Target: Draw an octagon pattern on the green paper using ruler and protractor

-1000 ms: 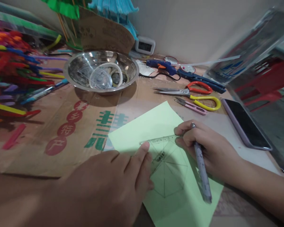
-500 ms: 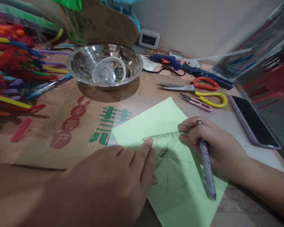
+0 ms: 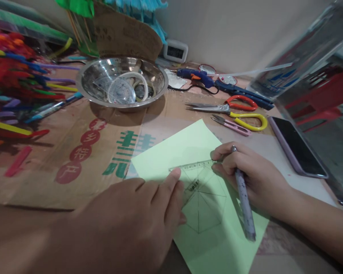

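A light green sheet of paper (image 3: 211,247) lies aslant on flattened cardboard, with a many-sided figure and lines crossing its middle drawn on it. On top of it rests a clear plastic set square (image 3: 193,166), scale edge toward the back. My left hand (image 3: 148,217) presses the set square's left part flat with its fingers together. At the right corner of the set square are the fingertips of my right hand (image 3: 251,171). That hand is closed around a speckled grey pen (image 3: 244,203), which slants down across the fingers toward me.
Behind the paper stand a steel bowl (image 3: 82,89) with tape rolls, scissors (image 3: 223,108), pink thread snips (image 3: 236,126) and a blue glue gun (image 3: 194,76). A phone (image 3: 298,146) lies at right, near the table edge. Colourful pipe cleaners (image 3: 11,83) crowd the left.
The whole view has shifted slightly, so everything appears a little further left. Both hands, the set square and the pen keep nearly the same places on the paper.
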The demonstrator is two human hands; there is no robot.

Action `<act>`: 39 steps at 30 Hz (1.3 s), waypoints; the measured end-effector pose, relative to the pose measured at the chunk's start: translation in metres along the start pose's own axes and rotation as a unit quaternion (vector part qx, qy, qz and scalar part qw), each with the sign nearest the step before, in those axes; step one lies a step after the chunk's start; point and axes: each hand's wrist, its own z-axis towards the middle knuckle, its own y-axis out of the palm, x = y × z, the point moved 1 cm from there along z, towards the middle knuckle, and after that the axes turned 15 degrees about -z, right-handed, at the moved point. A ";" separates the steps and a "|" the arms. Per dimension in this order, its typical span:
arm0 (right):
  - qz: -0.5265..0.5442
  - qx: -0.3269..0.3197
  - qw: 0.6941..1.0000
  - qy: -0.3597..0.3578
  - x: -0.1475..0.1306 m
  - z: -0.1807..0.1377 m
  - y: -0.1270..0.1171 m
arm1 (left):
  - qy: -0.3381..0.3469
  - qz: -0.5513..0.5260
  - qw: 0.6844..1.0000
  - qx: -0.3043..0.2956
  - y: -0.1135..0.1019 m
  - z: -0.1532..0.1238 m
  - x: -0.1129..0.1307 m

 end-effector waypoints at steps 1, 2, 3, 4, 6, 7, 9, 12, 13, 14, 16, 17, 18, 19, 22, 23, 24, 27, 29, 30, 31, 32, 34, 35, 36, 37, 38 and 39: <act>0.000 -0.001 1.000 0.001 0.000 0.000 0.000 | 0.001 0.000 1.000 0.003 0.000 0.000 0.000; 0.000 -0.001 1.000 -0.001 0.000 -0.001 0.000 | 0.007 -0.006 1.000 0.001 -0.001 0.000 0.000; 0.001 -0.003 1.000 0.001 0.001 -0.001 0.000 | 0.009 -0.010 1.000 -0.002 -0.001 0.000 -0.001; 0.002 -0.005 1.000 0.001 0.001 -0.002 0.000 | 0.009 -0.011 1.000 -0.003 -0.002 0.001 -0.001; 0.005 -0.008 1.000 0.003 0.001 -0.002 0.000 | 0.017 -0.006 1.000 -0.006 -0.003 0.003 0.000; 0.006 -0.010 1.000 0.004 0.001 -0.002 0.000 | 0.018 -0.001 1.000 -0.004 -0.003 0.004 0.000; 0.008 -0.010 1.000 0.004 0.001 -0.002 0.001 | 0.017 0.003 1.000 0.006 -0.003 0.006 0.001; 0.010 -0.010 1.000 0.000 0.001 -0.001 0.001 | 0.012 -0.001 1.000 0.012 -0.004 0.006 0.000; 0.011 -0.011 1.000 0.000 0.001 0.000 0.001 | 0.013 -0.001 1.000 0.014 -0.004 0.006 0.000; 0.011 -0.010 1.000 0.001 0.001 0.000 0.001 | 0.014 0.000 1.000 0.013 -0.005 0.006 -0.001; 0.013 -0.011 1.000 0.005 0.002 -0.001 0.002 | 0.014 -0.004 1.000 0.001 -0.006 0.005 -0.001; 0.014 -0.011 1.000 0.006 0.002 -0.001 0.002 | 0.010 -0.008 1.000 -0.007 -0.006 0.004 -0.002; 0.015 -0.011 1.000 0.008 0.002 -0.002 0.002 | 0.006 -0.012 1.000 -0.012 -0.005 0.003 -0.001; 0.017 -0.012 1.000 0.010 0.002 -0.002 0.002 | 0.004 -0.016 1.000 -0.014 -0.004 0.002 -0.001; 0.025 -0.020 0.999 0.016 0.003 -0.004 0.004 | -0.005 -0.017 1.000 0.001 0.000 -0.001 0.001; 0.030 -0.022 0.999 0.018 0.003 -0.004 0.004 | -0.008 -0.014 1.000 0.006 0.001 -0.002 0.001; 0.034 -0.024 0.999 0.021 0.004 -0.005 0.005 | -0.009 -0.012 1.000 0.008 0.002 -0.002 0.001; 0.041 -0.025 0.999 0.023 0.004 -0.006 0.005 | 0.001 -0.009 1.000 0.004 0.003 -0.001 0.000; 0.043 -0.026 0.998 0.022 0.004 -0.007 0.005 | 0.009 -0.011 1.000 0.001 0.004 -0.001 -0.001; 0.043 -0.026 0.999 0.021 0.004 -0.007 0.005 | 0.010 -0.012 1.000 0.003 0.004 -0.001 -0.001; 0.043 -0.025 0.999 0.020 0.004 -0.007 0.005 | 0.007 -0.012 1.000 0.008 0.005 -0.001 -0.001; 0.040 -0.026 0.999 0.021 0.004 -0.007 0.005 | 0.002 -0.013 1.000 0.014 0.006 -0.002 0.000; 0.034 -0.025 0.999 0.022 0.004 -0.006 0.006 | -0.011 -0.013 0.999 0.027 0.008 -0.004 0.001; 0.032 -0.019 0.999 0.022 0.004 -0.006 0.006 | -0.016 -0.013 0.999 0.028 0.009 -0.004 0.002; 0.032 -0.007 0.999 0.020 0.004 -0.005 0.005 | -0.018 -0.012 0.999 0.024 0.009 -0.005 0.002; 0.037 0.009 0.999 0.020 0.004 -0.005 0.004 | -0.013 -0.010 1.000 0.019 0.009 -0.004 0.002; 0.046 0.022 0.999 0.020 0.004 -0.005 0.002 | -0.005 -0.007 1.000 0.009 0.008 -0.004 0.002; 0.059 0.034 0.997 0.024 0.005 -0.005 0.000 | 0.003 -0.005 1.000 0.001 0.006 -0.003 0.001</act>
